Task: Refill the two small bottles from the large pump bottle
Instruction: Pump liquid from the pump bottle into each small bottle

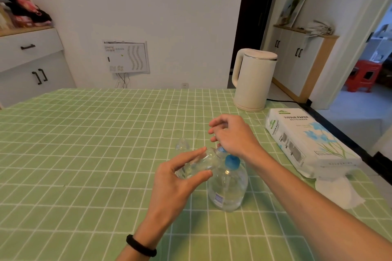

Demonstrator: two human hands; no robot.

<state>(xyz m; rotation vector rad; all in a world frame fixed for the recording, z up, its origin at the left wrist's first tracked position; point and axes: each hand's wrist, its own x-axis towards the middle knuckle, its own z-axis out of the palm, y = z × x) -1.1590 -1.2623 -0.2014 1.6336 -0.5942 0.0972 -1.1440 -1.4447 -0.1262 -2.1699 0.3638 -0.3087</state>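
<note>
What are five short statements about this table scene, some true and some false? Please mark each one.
1. The left hand holds a small clear bottle tilted toward the pump bottle. True.
2. The right hand holds the kettle by its handle. False: it is over the pump bottle's top, and the kettle stands untouched at the back.
3. A second small bottle sits on the tablecloth beyond the left hand. True.
4. The tissue pack lies left of the bottles. False: it lies to their right.
5. The pump bottle has a red collar. False: it is blue.
</note>
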